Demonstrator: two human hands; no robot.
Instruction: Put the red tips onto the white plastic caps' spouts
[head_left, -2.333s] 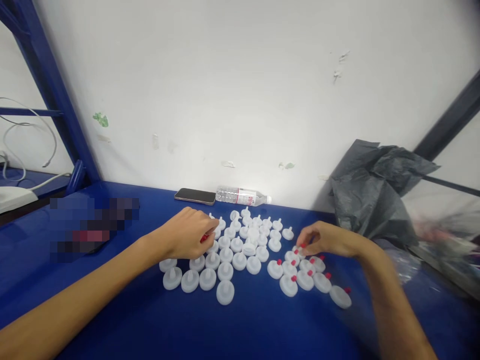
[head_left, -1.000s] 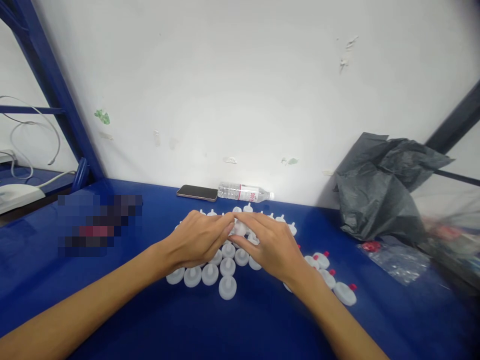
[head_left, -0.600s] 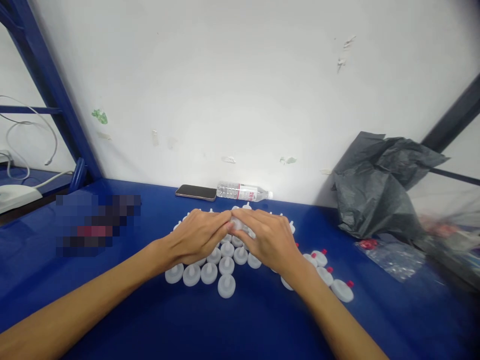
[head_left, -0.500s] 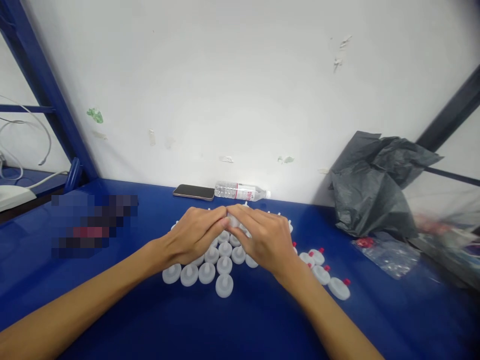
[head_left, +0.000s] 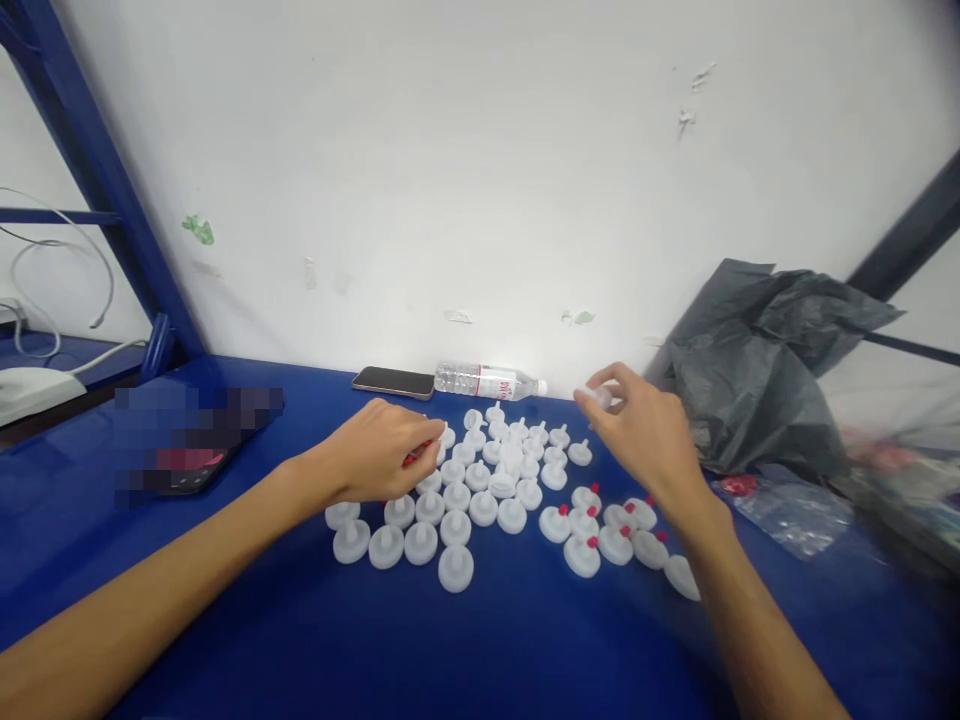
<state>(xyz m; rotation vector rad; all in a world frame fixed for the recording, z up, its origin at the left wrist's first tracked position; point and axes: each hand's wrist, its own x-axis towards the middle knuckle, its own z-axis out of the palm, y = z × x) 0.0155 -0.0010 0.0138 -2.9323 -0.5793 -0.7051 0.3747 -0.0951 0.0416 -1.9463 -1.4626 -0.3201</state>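
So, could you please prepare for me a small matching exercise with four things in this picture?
1. Bottle
2. Left hand
3. Dark bag
4. Right hand

A. Farthest right of these four
B. Holds a white piece
C. Lies on its side
D. Curled around something red

Pairs: 1-C, 2-D, 3-A, 4-B

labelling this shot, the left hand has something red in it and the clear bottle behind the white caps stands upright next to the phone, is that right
Not quite: the head view shows the clear bottle lying on its side, not upright. It is next to the phone and behind the white caps, and the left hand does have something red in it.
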